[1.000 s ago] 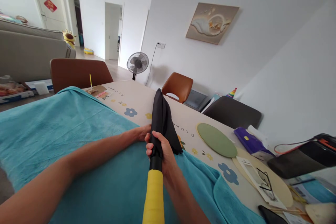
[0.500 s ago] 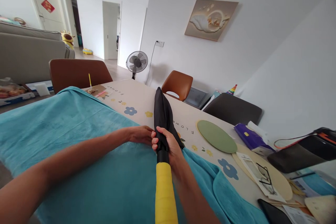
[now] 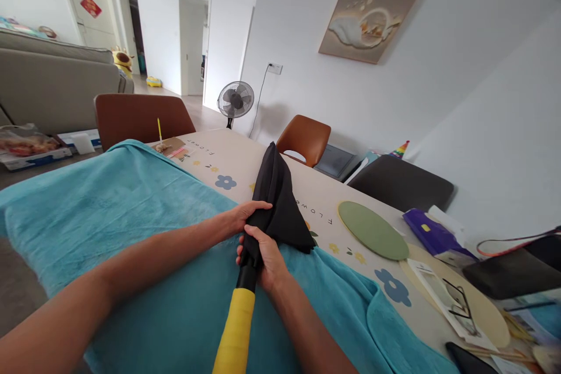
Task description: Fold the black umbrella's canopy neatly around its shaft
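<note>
A folded black umbrella [image 3: 280, 204] with a yellow-wrapped handle [image 3: 236, 327] points away from me over the table. One loose fold of its canopy hangs out to the right. My right hand [image 3: 265, 257] is closed round the lower canopy, just above the black collar. Higher up, my left hand [image 3: 248, 213] grips the canopy from the left, its thumb laid across the cloth and its other fingers hidden beneath. Under both arms a turquoise blanket [image 3: 166, 292] covers the near part of the table.
On the right of the flower-printed table [image 3: 232, 149] lie a green oval mat [image 3: 372, 231], a purple tissue pack [image 3: 433, 234], glasses [image 3: 460, 301] and a black phone [image 3: 468, 359]. Brown chairs [image 3: 304, 140] and a fan [image 3: 235, 99] stand beyond.
My left hand has moved from beside the umbrella onto its canopy. The umbrella has turned, its handle swinging left and its loose fold spreading wider to the right. My right hand keeps its hold.
</note>
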Motion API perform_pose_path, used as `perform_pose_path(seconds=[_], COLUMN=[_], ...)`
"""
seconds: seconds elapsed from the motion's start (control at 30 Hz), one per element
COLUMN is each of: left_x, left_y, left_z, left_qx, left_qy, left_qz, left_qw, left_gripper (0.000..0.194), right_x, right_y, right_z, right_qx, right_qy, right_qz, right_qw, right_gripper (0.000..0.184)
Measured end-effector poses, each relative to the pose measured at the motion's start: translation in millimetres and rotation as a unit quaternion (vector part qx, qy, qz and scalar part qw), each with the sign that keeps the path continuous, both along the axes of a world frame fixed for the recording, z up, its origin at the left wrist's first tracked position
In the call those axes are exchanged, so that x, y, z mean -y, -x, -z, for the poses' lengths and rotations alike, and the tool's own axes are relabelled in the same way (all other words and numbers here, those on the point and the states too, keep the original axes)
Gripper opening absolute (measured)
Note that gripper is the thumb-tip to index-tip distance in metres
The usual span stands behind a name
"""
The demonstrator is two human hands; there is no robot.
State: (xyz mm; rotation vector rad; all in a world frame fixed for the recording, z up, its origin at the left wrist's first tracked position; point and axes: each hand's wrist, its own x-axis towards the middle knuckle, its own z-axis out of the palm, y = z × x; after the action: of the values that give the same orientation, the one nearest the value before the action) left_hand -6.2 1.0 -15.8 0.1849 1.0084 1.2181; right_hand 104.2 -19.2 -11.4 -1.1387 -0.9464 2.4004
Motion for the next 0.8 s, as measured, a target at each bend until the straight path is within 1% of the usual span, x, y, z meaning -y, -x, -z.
perform_pose_path(seconds=[0.1, 0.2, 0.27, 0.4, 0.5, 0.57, 0.63, 0.7, 0.73, 0.77, 0.8], left_x=[5, 6, 4, -2, -3, -3, -3, -5, -7, -9, -11], left_y=[4, 7, 9, 10, 10, 9, 10, 14, 18, 23, 28], left_z=[-0.3, 3.3, 6.2, 9.0, 7.3, 5.1, 2.8, 1.1, 0.6, 0.2, -0.2], left_qx=[0.015, 0.009, 0.02, 0.038, 0.027, 0.001, -0.063, -0.187, -0.265, -0.348, -0.432], left_qy=[0.024, 0.049, 0.035, -0.016, -0.047, -0.066, -0.075, -0.078, -0.077, -0.076, -0.073], left_qz=[-0.02, -0.005, 0.012, 0.038, 0.074, 0.095, 0.126, 0.143, 0.134, 0.11, 0.072], left_qw=[0.999, 0.999, 0.999, 0.998, 0.996, 0.993, 0.987, 0.969, 0.952, 0.928, 0.896], left_gripper=[0.026, 0.035, 0.036, 0.031, 0.035, 0.038, 0.041, 0.044, 0.044, 0.044, 0.042], right_x=[3, 7, 8, 7, -1, -9, -17, -22, -23, -23, -22], right_y=[-1, 0, 2, 3, 0, -3, -6, -6, -6, -5, -4], right_z=[-3.7, -5.8, -5.7, -4.9, -7.7, -11.1, -13.6, -12.6, -10.4, -7.2, -3.4], right_qx=[-0.047, -0.068, -0.068, -0.056, -0.032, -0.024, -0.023, -0.022, -0.016, -0.006, 0.007], right_qy=[0.039, 0.063, 0.064, 0.066, 0.063, 0.048, 0.032, 0.021, 0.018, 0.015, 0.013], right_qz=[-0.026, -0.03, -0.02, -0.01, -0.01, -0.005, 0.006, 0.018, 0.021, 0.023, 0.022], right_qw=[0.998, 0.995, 0.995, 0.996, 0.997, 0.999, 0.999, 0.999, 0.999, 1.0, 1.0], right_gripper=[0.023, 0.027, 0.023, 0.012, 0.012, 0.01, 0.008, 0.008, 0.008, 0.009, 0.011])
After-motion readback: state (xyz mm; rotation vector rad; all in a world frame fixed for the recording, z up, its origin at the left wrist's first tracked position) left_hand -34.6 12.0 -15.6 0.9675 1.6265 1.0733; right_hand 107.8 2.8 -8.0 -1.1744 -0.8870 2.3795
